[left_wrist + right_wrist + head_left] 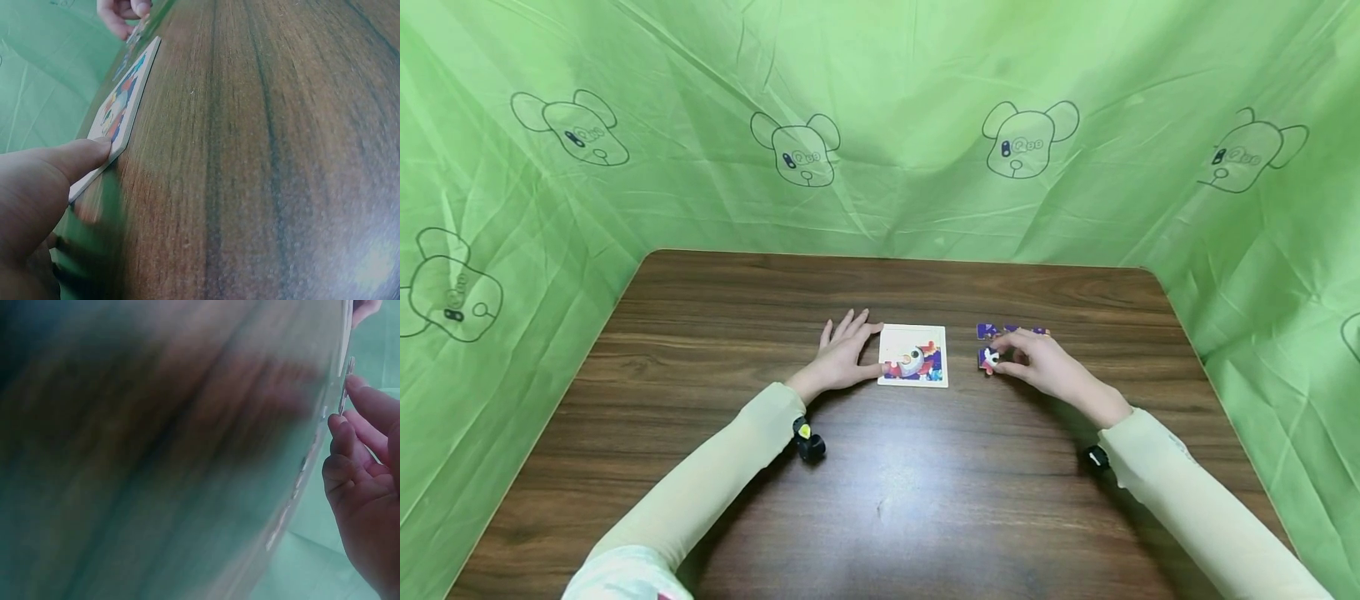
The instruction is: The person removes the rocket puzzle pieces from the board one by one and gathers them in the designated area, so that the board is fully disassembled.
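A square white-framed puzzle board [897, 340] lies on the table, its lower and right parts filled with a colourful picture and its upper left pale. My left hand [837, 363] rests at the board's left side, fingers spread, the thumb [84, 156] on its edge in the left wrist view and the index fingertip near the upper left corner. To the right of the board, my right hand [1043, 365] pinches a purple, white and red puzzle piece [988, 360] between thumb and fingers. Seen edge-on in the right wrist view, that piece [343, 397] is thin.
Several loose purple puzzle pieces [987, 332] lie in a row behind my right hand, partly hidden by it. The brown wood-grain table [880, 500] carries a bright glare spot. Green cloth [910, 208] with bear-head outlines hangs behind and at both sides.
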The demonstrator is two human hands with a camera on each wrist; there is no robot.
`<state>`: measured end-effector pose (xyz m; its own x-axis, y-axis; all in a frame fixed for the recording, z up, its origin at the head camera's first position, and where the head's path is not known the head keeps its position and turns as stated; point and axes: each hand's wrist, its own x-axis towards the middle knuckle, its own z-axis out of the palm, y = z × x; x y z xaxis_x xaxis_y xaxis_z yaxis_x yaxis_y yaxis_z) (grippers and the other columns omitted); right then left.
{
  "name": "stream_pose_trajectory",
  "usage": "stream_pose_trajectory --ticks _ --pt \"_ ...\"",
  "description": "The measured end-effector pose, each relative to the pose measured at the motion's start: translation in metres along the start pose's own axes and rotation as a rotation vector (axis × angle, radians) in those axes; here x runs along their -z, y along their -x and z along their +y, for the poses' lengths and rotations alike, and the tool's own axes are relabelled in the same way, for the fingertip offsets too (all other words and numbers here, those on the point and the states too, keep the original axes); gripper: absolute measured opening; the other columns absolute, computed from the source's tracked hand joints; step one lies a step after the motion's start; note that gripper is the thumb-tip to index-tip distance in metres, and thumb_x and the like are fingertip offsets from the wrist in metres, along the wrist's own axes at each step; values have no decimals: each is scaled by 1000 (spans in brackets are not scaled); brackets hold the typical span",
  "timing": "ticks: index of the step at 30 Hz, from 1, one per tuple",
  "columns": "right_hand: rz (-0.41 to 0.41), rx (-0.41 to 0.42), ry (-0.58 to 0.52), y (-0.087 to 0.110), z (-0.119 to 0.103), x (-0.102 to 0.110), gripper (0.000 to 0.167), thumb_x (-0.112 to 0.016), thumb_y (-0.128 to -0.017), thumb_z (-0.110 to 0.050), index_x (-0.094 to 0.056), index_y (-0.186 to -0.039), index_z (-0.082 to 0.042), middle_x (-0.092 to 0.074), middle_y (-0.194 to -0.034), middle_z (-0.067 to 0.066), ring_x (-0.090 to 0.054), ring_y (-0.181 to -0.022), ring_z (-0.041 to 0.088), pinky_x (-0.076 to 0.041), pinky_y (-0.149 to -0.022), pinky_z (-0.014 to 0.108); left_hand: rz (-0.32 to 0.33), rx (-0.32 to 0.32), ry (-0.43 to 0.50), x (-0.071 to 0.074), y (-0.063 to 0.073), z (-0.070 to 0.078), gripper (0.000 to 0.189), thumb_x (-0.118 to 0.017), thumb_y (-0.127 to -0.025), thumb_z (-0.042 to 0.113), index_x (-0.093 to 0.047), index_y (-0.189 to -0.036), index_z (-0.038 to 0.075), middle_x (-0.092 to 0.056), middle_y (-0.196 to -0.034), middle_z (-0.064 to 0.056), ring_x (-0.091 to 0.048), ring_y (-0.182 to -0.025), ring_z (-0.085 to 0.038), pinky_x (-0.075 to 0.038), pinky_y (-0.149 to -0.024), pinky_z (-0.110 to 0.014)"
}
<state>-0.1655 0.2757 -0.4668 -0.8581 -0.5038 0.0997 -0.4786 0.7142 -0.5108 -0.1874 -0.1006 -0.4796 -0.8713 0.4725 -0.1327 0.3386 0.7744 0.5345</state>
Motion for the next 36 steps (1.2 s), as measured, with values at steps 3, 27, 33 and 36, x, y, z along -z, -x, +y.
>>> stream_pose_trajectory --ticks 3,27,33,36 --pt "3 11 6 1 3 -1 24 -81 -91 -13 -74 -112 -5 -74 -103 6 -58 -78 10 -48 -72 33 1 -2 -4 -1 -1 -1 79 -72 -94 50 -42 -159 15 -17 -173 -16 -5 -160 -38 4 -124 -64" --pt "-21 53 29 -2 4 -2 21 -82 -89 -8 -75 -109 -3 -67 -97 7 -53 -74 9 -46 -63 26 7 -16 32 -4 0 -4 80 -71 -94 47 -40 -160 12 -17 -172 -19 -4 -160 -38 6 -125 -62" --pt "-21 46 37 -2 5 -1 18 -81 -91 -10 -74 -106 -3 -68 -100 8 -57 -78 16 -49 -66 30 -9 -9 16 -3 0 -3 80 -70 -95 48 -39 -160 14 -15 -173 -17 -3 -161 -36 7 -125 -62" --pt "-17 45 51 -2 5 -1 18 -81 -91 -11 -74 -106 -3 -68 -101 8 -59 -82 20 -51 -71 34 -1 -11 2 -3 0 -3 80 -70 -95 49 -40 -160 14 -16 -173 -17 -4 -161 -37 5 -124 -63"
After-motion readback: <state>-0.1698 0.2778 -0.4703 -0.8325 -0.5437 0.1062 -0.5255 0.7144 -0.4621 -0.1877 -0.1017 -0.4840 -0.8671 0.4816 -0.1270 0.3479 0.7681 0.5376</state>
